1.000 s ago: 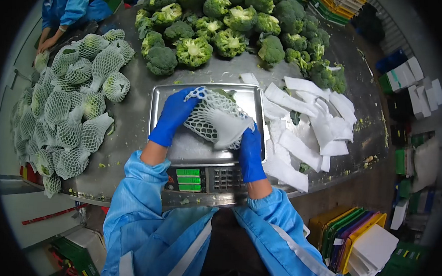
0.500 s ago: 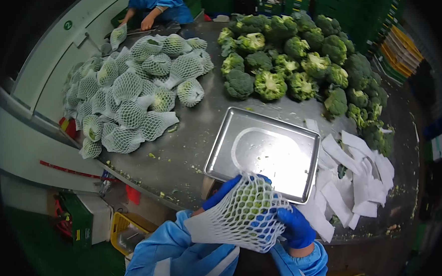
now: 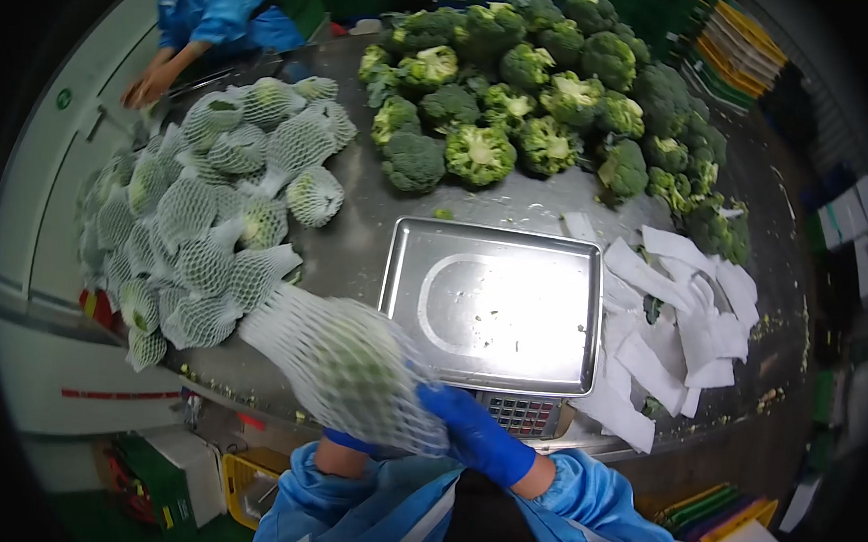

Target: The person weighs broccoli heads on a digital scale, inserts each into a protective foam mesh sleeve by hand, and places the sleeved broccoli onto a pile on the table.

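Beside tray (image 3: 420, 344) holding scraps (image 3: 494, 317): broccoli (image 3: 359, 353) inside foam net (image 3: 279, 324); right hand (image 3: 479, 433) gripping net, left hand (image 3: 350, 442) half-hidden, grip unclear.

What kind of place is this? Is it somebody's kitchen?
It looks more like a vegetable packing room. There's a big heap of bare broccoli, a pile of netted broccoli, and a weighing scale right beside the netted head being held.

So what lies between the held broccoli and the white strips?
The scale tray, with a few small specks on it, lies between the held broccoli and the white strips, in the head view.
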{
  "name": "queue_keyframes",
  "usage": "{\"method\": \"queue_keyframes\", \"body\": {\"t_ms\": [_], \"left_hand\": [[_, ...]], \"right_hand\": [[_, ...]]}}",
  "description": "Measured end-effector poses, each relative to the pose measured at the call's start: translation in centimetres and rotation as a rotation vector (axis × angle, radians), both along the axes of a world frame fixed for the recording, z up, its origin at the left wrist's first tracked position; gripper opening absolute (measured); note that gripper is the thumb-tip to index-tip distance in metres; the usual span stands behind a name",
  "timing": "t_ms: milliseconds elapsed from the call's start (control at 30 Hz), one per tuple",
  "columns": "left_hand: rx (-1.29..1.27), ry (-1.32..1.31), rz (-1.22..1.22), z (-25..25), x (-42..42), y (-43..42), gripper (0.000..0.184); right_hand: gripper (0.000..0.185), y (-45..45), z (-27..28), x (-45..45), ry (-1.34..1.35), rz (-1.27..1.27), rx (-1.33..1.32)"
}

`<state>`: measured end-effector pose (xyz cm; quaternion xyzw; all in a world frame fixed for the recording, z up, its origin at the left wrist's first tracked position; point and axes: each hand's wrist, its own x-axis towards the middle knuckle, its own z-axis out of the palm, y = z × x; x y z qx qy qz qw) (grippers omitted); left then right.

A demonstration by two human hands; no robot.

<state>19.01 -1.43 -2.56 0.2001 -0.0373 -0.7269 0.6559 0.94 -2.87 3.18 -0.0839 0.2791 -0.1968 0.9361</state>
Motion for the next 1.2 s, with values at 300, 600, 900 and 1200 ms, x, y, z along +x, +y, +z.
{"method": "queue_keyframes", "body": {"t_ms": [300, 600, 900, 1200], "left_hand": [[-0.038, -0.369, 0.79, 9.5, 27.3, -10.0, 0.062], [-0.069, -0.524, 0.865, 11.8, 31.0, -11.4, 0.055], [0.021, -0.986, 0.365, 5.3, 23.9, -7.7, 0.041], [-0.036, -1.186, 0.013, 4.6, 4.7, -12.7, 0.036]], "right_hand": [[0.03, -8.8, -2.4, -1.4, 0.342, 0.114, -0.486], [0.025, -24.5, -7.1, -1.4, 0.828, -0.345, -0.95], [0.056, -35.9, -10.3, 3.3, 1.691, 0.085, -1.767], [0.031, -36.7, -10.0, -1.7, 1.409, -0.441, -1.539]]}}
